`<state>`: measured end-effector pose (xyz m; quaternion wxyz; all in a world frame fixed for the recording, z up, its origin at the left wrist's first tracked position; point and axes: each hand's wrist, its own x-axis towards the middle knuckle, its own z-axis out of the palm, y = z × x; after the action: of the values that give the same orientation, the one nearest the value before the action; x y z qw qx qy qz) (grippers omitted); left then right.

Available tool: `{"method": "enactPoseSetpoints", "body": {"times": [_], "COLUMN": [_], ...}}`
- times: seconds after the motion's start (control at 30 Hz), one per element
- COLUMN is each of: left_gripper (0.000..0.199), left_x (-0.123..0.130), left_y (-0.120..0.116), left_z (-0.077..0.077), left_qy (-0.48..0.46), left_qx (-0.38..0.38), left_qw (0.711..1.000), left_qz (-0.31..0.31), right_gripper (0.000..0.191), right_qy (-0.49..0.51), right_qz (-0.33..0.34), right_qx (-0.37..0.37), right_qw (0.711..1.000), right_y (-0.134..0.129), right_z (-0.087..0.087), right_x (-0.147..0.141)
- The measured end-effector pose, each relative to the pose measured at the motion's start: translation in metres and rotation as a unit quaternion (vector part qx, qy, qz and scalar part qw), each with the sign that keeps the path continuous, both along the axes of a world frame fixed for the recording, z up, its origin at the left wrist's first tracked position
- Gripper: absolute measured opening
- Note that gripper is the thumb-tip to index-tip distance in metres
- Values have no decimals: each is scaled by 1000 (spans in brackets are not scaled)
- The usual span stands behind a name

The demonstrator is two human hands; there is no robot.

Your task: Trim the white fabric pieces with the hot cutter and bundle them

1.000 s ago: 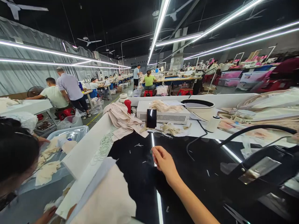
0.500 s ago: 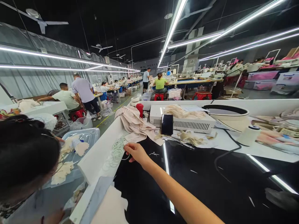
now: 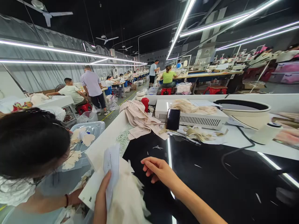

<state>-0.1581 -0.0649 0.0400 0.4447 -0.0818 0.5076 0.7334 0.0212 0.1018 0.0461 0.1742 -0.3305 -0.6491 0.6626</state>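
At lower left, my left hand (image 3: 102, 189) is closed, its thumb pressed on a printed white paper slip (image 3: 111, 169). Beneath the slip is a bundle of cream fabric pieces (image 3: 127, 193), slightly blurred and held in the same grip. My right hand (image 3: 160, 171) hovers over the black tabletop (image 3: 182, 186), right of the bundle. Its thumb and forefinger are pinched and the other fingers curled; whatever they hold, if anything, does not show. Pale green loops like rubber bands (image 3: 123, 140) lie in a heap on the white ledge.
Pink-beige fabric (image 3: 137, 118) drapes over the back left corner. Behind stand a phone (image 3: 173, 119), a vented white box (image 3: 193, 119), a thread cone (image 3: 266, 133) and a round cream container (image 3: 245, 116). At left, a co-worker's head (image 3: 32, 143) leans beside a plastic bin (image 3: 98, 126).
My right hand has left the heap of loops and moved right and toward me. My left hand has come into view, raising the slip and fabric bundle. The view has turned slightly left.
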Motion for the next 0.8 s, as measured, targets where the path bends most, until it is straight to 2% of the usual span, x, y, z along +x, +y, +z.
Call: {"method": "enactPoseSetpoints", "body": {"times": [0.1,0.17,0.23,0.33,0.43,0.5,0.6,0.63,0.7,0.8], "left_gripper": [40,40,35,34,41,50,64,69,79,69], "left_x": [45,68,82,93,100,102,105,107,111,121], "left_y": [32,49,63,82,103,118,141,149,163,177], "left_z": [49,73,87,96,98,97,86,80,63,39], "left_qy": [-69,-83,-87,-52,22,77,120,110,51,-44], "left_qx": [13,34,64,128,177,212,236,227,175,135], "left_qw": [997,996,993,986,971,951,918,916,929,948], "left_qz": [11,6,42,95,158,213,294,313,323,287], "right_gripper": [68,68,70,72,72,73,72,70,67,64], "right_qy": [-2,-14,-18,12,53,69,82,81,70,55], "right_qz": [-31,-42,-47,-64,-86,-83,-59,-51,-34,-19], "right_qx": [-21,-28,-36,-49,-58,-52,-22,-12,4,22], "right_qw": [999,999,998,997,993,993,995,995,997,998], "right_y": [-10,-15,-18,-20,-19,-19,-22,-23,-26,-30], "right_z": [-3,-5,-9,-21,-32,-36,-35,-33,-30,-26], "right_x": [32,50,66,84,96,100,104,104,105,107]}}
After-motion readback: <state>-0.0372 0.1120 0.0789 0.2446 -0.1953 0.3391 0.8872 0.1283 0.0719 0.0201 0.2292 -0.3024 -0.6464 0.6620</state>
